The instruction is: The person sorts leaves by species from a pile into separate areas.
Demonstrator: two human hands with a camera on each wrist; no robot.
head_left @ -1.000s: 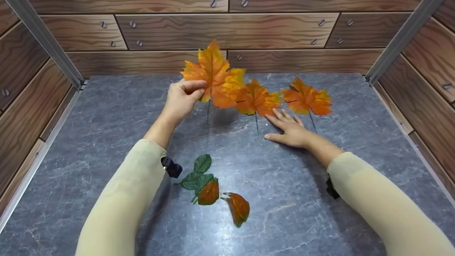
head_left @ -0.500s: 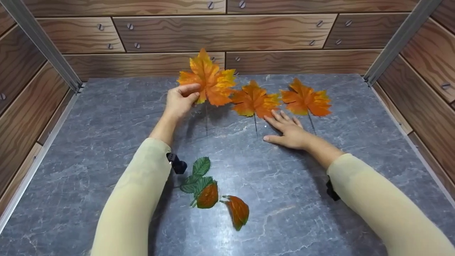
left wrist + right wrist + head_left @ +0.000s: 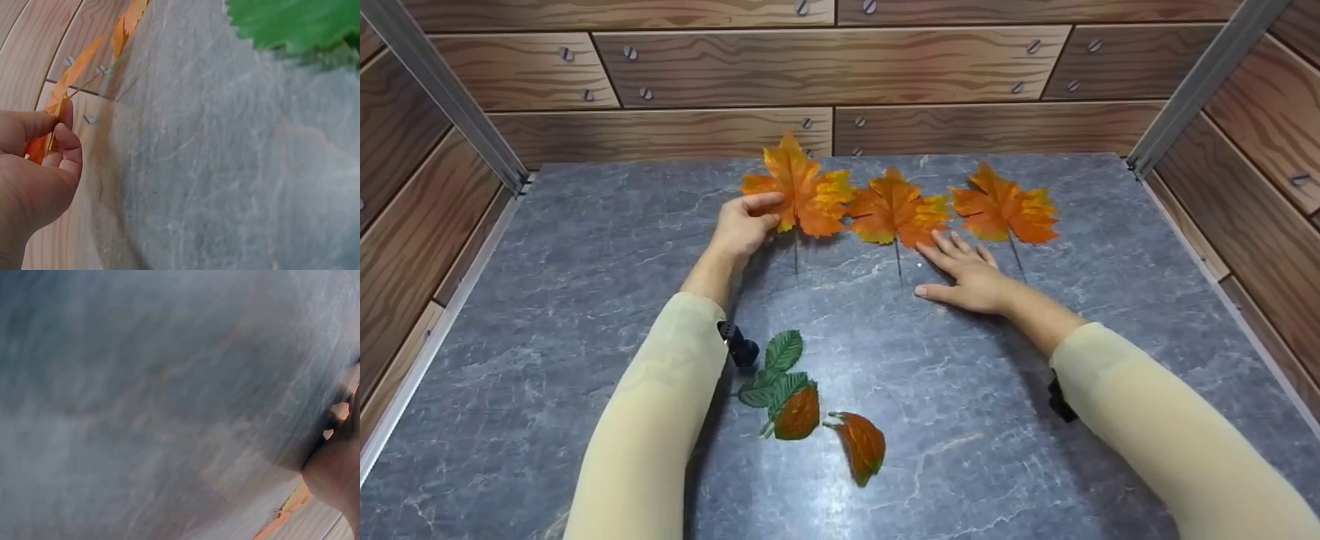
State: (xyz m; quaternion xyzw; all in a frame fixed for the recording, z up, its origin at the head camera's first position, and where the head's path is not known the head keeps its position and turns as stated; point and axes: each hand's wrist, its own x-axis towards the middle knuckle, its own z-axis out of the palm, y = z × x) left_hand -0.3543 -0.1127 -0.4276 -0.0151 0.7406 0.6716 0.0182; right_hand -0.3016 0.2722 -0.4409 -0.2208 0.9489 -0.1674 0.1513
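Left hand (image 3: 744, 225) pinches the left leaf (image 3: 814, 196) by its edge above the far side of the table (image 3: 585, 300), right hand (image 3: 971, 276) lies spread at the middle leaf (image 3: 894, 208), and sideways drift on release could overlap the two leaves.

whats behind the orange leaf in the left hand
In the head view, the wood-grain wall shows around the tip of the orange leaf, and the grey tabletop around its lower part. The left hand pinches its side; what the leaf itself covers cannot be seen.

Room between maple leaves (image 3: 894, 210) and green leaves (image 3: 784, 350)
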